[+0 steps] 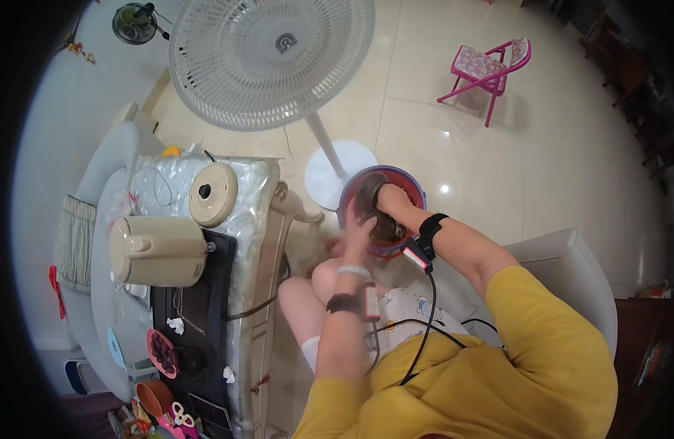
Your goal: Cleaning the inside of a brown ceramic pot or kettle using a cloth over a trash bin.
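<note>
A round bucket or basin (419,184) with a purple-blue rim and red inside stands on the floor before me. Over it, my right hand (394,198) is closed on a dark, rounded object (373,185), blurred and too unclear to name. My left hand (360,226) is at the near left side of the basin, its fingers spread beside or against that dark object; whether it grips it I cannot tell. Another dark, glossy mass (385,228) lies lower in the basin, partly hidden by my hands.
A white standing fan (271,60) rises just beyond the basin on a round base (331,164). At left, a marble-topped table (260,181) bears an electric kettle (167,251), a cream lid (213,195), a bowl of dark fruit (162,354) and scissors (183,414). A pink folding chair (482,66) stands farther off.
</note>
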The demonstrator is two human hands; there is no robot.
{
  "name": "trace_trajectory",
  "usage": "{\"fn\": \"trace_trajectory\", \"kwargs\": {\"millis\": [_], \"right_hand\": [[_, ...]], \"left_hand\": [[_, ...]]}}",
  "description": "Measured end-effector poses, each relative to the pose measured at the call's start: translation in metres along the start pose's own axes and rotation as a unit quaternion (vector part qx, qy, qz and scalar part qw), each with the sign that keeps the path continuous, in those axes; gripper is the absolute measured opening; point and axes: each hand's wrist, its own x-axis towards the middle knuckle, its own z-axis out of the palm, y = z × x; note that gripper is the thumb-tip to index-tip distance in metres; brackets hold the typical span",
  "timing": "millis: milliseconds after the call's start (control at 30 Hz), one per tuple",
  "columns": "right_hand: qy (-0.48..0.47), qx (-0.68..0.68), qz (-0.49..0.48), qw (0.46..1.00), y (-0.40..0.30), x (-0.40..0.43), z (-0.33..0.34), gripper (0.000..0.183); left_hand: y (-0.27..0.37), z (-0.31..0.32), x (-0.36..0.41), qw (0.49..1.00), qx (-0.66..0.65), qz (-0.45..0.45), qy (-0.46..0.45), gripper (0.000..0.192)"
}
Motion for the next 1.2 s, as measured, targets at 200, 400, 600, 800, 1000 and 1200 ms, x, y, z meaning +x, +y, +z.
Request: {"fn": "trace_trajectory", "kwargs": {"millis": [200,400,600,800,1000,1200], "right_hand": [[-0.032,0.031,0.004,0.999,-0.010,-0.007,-0.021,0.016],[-0.047,0.012,-0.059,0.997,0.010,-0.008,-0.020,0.014],[0.009,0.090,-0.118,0.989,0.022,-0.007,-0.011,0.016],[0.017,0.086,-0.153,0.984,0.037,-0.009,-0.017,0.016],[0.001,0.107,-0.129,0.986,0.026,-0.008,-0.027,0.015],[0.049,0.130,-0.175,0.975,0.023,-0.014,-0.047,0.014]], "left_hand": [[-0.002,-0.002,0.001,1.000,-0.008,0.001,0.011,0.068],[-0.001,0.003,0.002,0.999,-0.009,-0.047,0.009,0.068],[-0.026,-0.012,0.012,0.997,-0.013,-0.017,0.069,0.066],[-0.047,-0.027,0.019,0.992,-0.003,-0.027,0.127,0.066],[-0.033,-0.031,0.015,0.993,-0.050,-0.033,0.106,0.056],[-0.002,-0.012,0.004,0.969,-0.199,-0.145,0.037,0.037]]}}
